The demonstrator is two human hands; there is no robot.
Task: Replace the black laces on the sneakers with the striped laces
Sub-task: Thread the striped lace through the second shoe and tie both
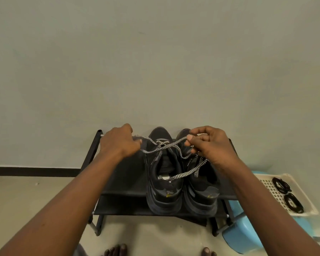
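— Both hands are closed on a striped lace (166, 145). What exactly is each one doing?

— Seen from the back, the left hand (118, 143) has its fingers curled round one end, pulled out to the left. The right hand (209, 145) pinches another stretch between thumb and bent fingers, above the toe of the right sneaker (201, 185). The two strands cross over the tongue of the left sneaker (164, 182).

— And around them, biggest things first?

— A plain grey-green wall (155, 52) fills the upper half of the view, and a pale floor (35, 200) lies below it. Against the wall stands a low black shoe rack (126, 178). The two dark sneakers sit side by side on its top shelf, touching, with their heels toward the viewer. A loose length of striped lace trails from the right hand across the right sneaker's collar into the opening of the left one.

— Where are the black laces?

— To the right of the rack, a white lattice tray (272, 193) rests on a light blue stool (242, 235). Two bundles of black laces (283, 185) lie coiled in it, one behind the other, well apart from the sneakers. Bare toes (116, 250) show at the bottom edge.
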